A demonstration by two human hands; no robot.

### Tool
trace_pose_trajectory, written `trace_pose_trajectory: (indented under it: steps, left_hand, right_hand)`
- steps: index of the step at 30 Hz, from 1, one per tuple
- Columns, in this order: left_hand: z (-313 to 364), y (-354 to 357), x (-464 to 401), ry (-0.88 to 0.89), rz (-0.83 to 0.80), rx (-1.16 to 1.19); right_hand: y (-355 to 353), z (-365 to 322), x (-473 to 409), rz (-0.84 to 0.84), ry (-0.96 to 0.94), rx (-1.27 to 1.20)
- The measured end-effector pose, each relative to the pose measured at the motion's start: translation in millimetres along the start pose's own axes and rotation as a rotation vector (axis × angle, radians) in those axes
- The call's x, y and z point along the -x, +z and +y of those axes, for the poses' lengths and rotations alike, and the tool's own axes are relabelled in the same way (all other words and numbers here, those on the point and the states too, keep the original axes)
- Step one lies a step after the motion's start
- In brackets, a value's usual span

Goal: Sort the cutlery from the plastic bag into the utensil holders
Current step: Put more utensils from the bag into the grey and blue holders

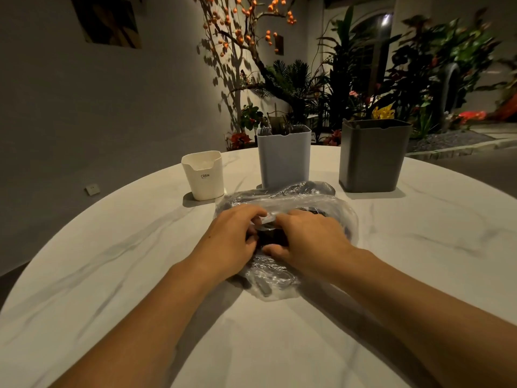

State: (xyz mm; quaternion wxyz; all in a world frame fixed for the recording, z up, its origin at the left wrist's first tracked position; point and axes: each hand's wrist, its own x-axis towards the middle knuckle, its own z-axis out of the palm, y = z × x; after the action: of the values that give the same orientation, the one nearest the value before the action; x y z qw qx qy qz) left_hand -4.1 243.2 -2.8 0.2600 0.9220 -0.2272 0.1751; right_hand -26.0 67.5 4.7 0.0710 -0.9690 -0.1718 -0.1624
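Note:
A clear plastic bag (303,201) with dark cutlery inside lies on the white marble table (391,275), in the middle. My left hand (232,239) and my right hand (307,236) both rest on the bag, fingers curled and pinching the plastic near its middle. Behind the bag stand three holders: a small white one (204,177) at the left, a tall light-blue one (284,161) in the middle, and a dark grey one (372,161) at the right. Dark utensil tips show above the rim of the blue holder.
The round table's far edge runs just behind the holders. Beyond it are a wall, a tree with orange fruit (240,32) and leafy plants (419,68).

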Motion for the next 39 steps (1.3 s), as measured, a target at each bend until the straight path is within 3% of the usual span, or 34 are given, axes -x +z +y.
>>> trace_pose_trajectory:
  steps: [9,19,29,32,39]
  left_hand:
    - [4.4,-3.1,1.5,0.081,0.102,-0.055]
    - [8.7,-5.3,2.7,0.106,0.097,-0.092]
    - [11.7,-3.8,4.2,0.216,0.017,-0.144]
    - [17.9,-2.2,5.8,0.273,0.066,-0.148]
    - [37.4,-15.0,10.1,0.174,0.062,-0.131]
  right_hand:
    - [-11.3,-2.0,0.4,0.039,-0.03,0.163]
    - [-23.4,-1.4,7.5,-0.044,0.012,0.233]
    - [-36.9,-9.4,12.3,0.092,0.014,0.181]
    - [-42.3,-13.4,13.6,0.147,-0.031,0.224]
    - [-50.2,-20.7,17.4,0.137,-0.104,0.182]
